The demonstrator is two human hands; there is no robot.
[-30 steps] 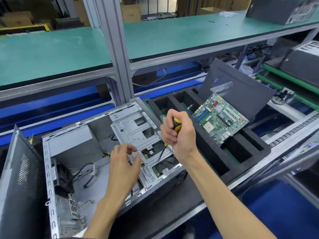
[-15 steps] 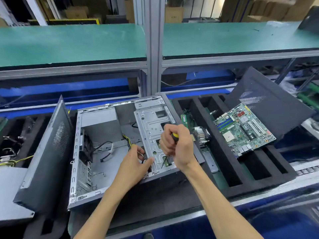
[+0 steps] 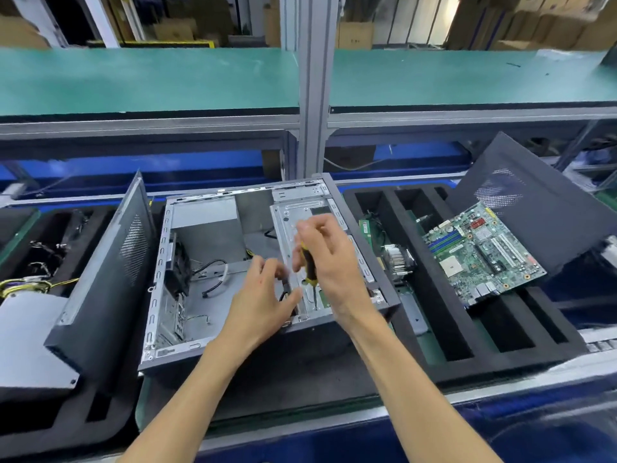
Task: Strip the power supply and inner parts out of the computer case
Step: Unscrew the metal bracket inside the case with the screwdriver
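Two green benches (image 3: 150,78) behind; cardboard boxes (image 3: 355,35) beyond them

The left half of the open computer case (image 3: 207,262), at frame centre, has bare floor crossed only by loose cables (image 3: 213,272), so a hand could drop in from above. Its right half is filled by the metal drive cage (image 3: 300,212), where both hands crowd around a screwdriver (image 3: 309,267). A side panel (image 3: 107,262) leaning at centre left blocks that flank, and the foam tray (image 3: 434,329) with the motherboard (image 3: 484,252) closes the right.
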